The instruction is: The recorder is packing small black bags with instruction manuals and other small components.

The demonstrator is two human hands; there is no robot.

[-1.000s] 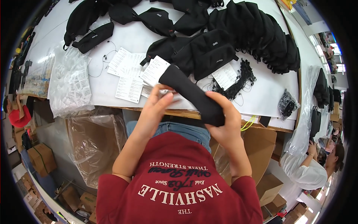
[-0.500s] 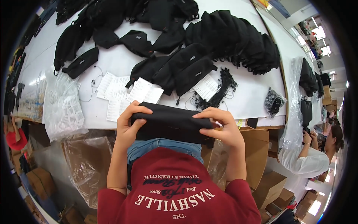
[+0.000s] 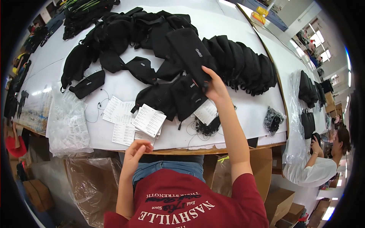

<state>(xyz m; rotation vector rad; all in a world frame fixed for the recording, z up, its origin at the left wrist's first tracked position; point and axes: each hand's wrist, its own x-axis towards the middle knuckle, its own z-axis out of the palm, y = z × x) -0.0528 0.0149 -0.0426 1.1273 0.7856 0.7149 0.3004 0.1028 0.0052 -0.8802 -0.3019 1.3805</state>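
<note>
Stretched out over the table, my right hand (image 3: 216,86) grips the near end of a black fabric pouch (image 3: 189,49), raised at a slant above other black pouches. My left hand (image 3: 137,152) is empty by the table's front edge, its fingers loosely bent and apart. Just beyond it lie a stack of white printed leaflets (image 3: 149,119) and several more spread leaflets (image 3: 122,127). More black pouches (image 3: 186,97) rest beneath and in front of the raised one. A white card (image 3: 206,111) lies beside a tangle of black cords (image 3: 208,127), partly hidden by my right forearm.
A row of black bags (image 3: 243,62) and a heap of black bags (image 3: 114,34) lie farther back. Clear plastic bags (image 3: 70,121) hang at the left edge; a small bag of black parts (image 3: 273,121) lies right. Cardboard boxes (image 3: 279,205) stand below. A person (image 3: 317,159) works at right.
My left hand has let go of the black pouch and dropped back near the table edge. My right hand has carried the pouch forward over the other pouches.
</note>
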